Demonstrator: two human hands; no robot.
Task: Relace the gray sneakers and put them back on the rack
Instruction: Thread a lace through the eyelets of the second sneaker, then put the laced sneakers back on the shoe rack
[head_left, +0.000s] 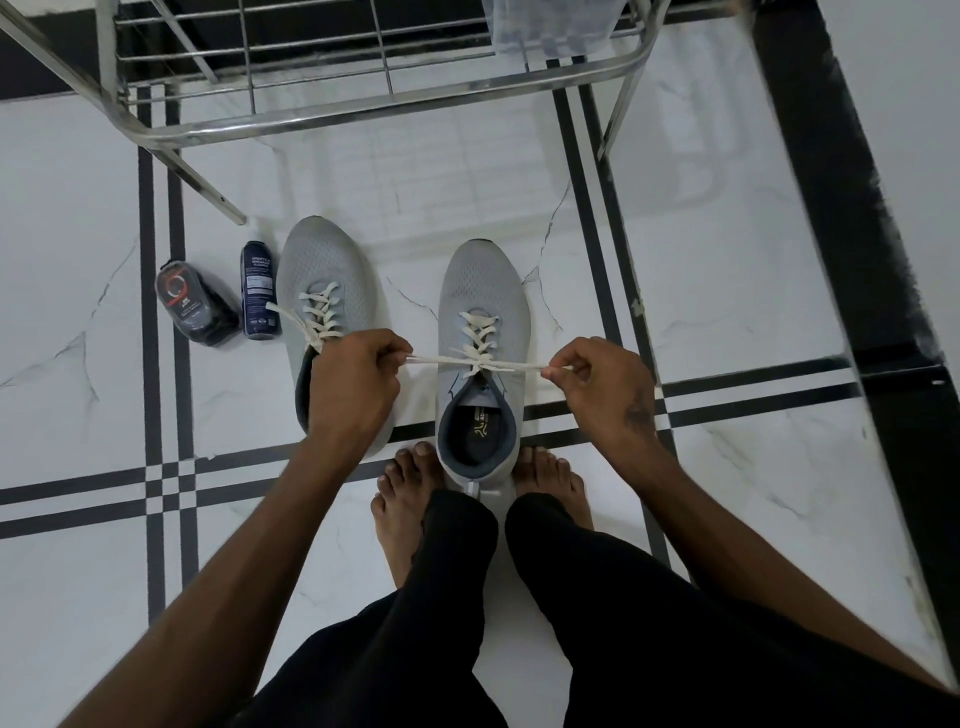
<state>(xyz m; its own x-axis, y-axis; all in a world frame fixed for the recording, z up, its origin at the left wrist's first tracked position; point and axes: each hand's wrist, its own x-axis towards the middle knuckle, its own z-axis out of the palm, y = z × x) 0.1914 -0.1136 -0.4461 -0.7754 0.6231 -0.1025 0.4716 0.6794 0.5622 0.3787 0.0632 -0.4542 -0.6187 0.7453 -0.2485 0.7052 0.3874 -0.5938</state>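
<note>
Both ends of lace (483, 362) pulled taut | left hand (353, 387) pinches one | right hand (605, 387) seemingly the other

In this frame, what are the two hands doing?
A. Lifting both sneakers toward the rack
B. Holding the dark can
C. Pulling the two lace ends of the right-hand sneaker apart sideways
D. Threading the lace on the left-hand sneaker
C: the left hand and right hand each pinch an end of the white lace, stretched taut across the sneaker between the bare feet.
</note>
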